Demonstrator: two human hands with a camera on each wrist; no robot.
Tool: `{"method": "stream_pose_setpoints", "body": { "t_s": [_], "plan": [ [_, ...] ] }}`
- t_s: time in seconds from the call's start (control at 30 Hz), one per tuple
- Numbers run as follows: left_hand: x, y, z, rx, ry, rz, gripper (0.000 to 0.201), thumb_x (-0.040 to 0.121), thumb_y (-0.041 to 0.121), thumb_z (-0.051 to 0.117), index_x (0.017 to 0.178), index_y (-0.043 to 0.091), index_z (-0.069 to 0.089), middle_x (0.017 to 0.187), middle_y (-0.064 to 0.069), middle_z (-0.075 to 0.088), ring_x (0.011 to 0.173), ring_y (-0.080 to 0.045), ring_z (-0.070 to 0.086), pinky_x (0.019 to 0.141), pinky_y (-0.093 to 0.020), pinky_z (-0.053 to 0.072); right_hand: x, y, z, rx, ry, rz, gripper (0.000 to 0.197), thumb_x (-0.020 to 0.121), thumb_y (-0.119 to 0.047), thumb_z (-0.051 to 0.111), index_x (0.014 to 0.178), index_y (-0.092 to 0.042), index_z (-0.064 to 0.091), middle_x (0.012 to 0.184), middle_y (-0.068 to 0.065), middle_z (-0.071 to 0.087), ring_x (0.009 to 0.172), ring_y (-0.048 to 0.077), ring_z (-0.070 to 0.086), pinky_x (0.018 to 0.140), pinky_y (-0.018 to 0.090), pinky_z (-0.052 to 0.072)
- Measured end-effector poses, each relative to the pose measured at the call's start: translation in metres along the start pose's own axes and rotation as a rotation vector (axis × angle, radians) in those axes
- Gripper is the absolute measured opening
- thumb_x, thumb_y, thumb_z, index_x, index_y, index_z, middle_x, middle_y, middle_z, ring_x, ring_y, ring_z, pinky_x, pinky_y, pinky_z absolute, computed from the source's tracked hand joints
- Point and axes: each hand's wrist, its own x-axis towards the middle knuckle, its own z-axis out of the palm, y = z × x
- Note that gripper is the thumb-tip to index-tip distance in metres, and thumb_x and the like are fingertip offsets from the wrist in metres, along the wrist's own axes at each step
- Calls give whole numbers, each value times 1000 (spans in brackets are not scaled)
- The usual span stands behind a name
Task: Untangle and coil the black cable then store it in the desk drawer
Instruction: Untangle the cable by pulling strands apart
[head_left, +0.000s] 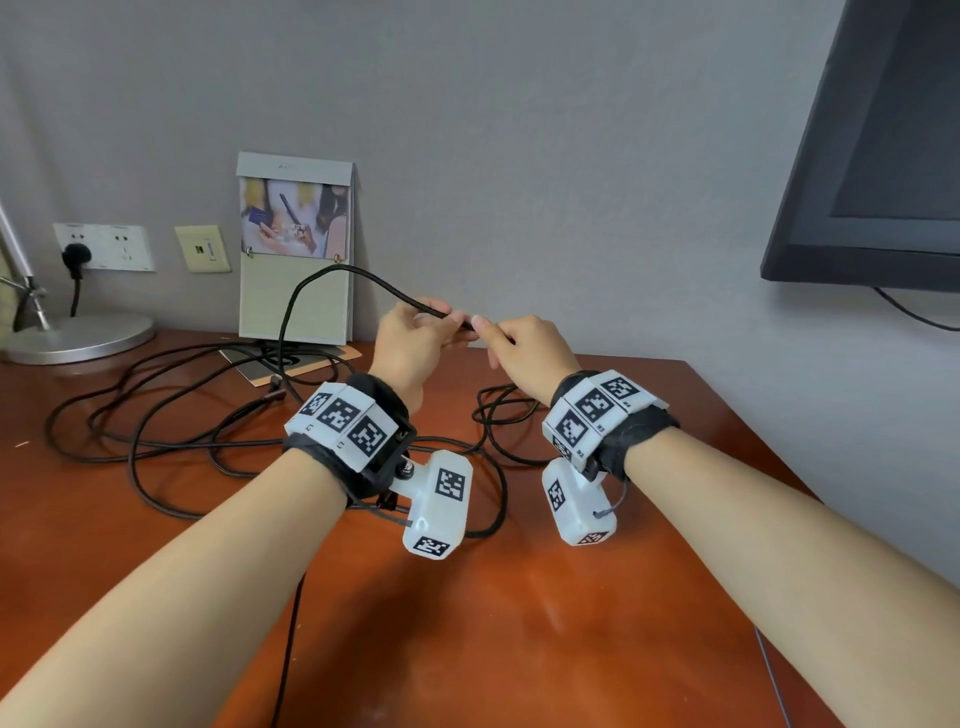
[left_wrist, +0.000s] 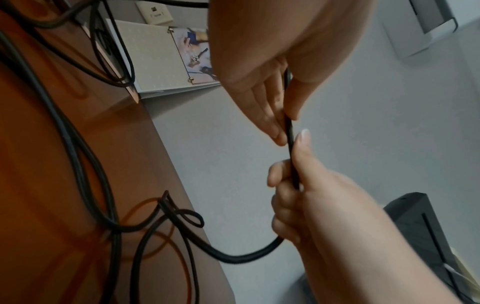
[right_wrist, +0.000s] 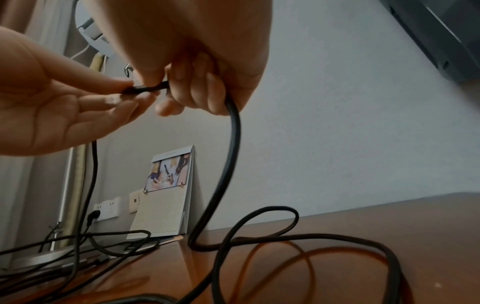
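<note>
The black cable (head_left: 395, 291) lies in loose tangled loops over the brown desk (head_left: 519, 597), and one stretch is lifted above it. My left hand (head_left: 436, 325) pinches that raised stretch between thumb and fingertips. Just to its right, my right hand (head_left: 498, 338) grips the same cable in curled fingers, thumb along it. In the left wrist view the cable (left_wrist: 289, 131) runs straight between both hands. From my right fist, the right wrist view shows the cable (right_wrist: 233, 144) hanging down into a loop on the desk. No drawer is in view.
A standing photo card (head_left: 296, 249) leans on the wall behind the loops. A lamp base (head_left: 78, 338) sits at the far left under wall outlets (head_left: 104, 247) with a plug in one. A dark monitor (head_left: 883, 156) hangs at the upper right. The desk's right edge runs near my right arm.
</note>
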Motion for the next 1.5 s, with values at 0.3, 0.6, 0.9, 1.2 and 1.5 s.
{"method": "stream_pose_setpoints", "body": {
  "t_s": [0.3,0.6,0.9,1.2,1.5],
  "plan": [
    [3,6,-11,-65,6,-3,5,94,3,53,94,5,49,81,-12,68,64,-13,69,66,-21,57,-6,7,-8,-7,11,26,54,97,-44,40,59,-9,57,48,-6,47,48,12,47,60,28,42],
    [3,9,-5,76,-85,1,10,95,8,51,91,1,57,80,-13,66,63,-11,69,69,-22,57,-2,4,-9,-1,35,-18,59,95,-47,42,69,3,61,62,14,61,58,24,54,63,36,48],
    [7,6,-9,30,14,-11,11,94,14,56,90,3,57,80,-12,68,66,-12,70,68,-22,57,-4,10,-7,12,46,-1,52,97,-41,42,64,-5,60,49,-8,46,49,11,45,54,25,37],
    [11,5,-8,56,75,3,15,94,14,55,85,3,59,62,-1,69,57,-8,67,63,-18,56,-4,15,-11,64,11,2,51,95,-43,45,62,-7,61,47,-10,45,49,9,45,60,28,41],
    [8,-1,-3,68,8,-14,24,91,19,61,97,-4,59,80,-11,68,63,-11,69,65,-22,56,-7,15,-8,38,9,-15,52,95,-45,45,56,-12,55,39,-10,44,41,5,43,53,25,37]
  ]
}}
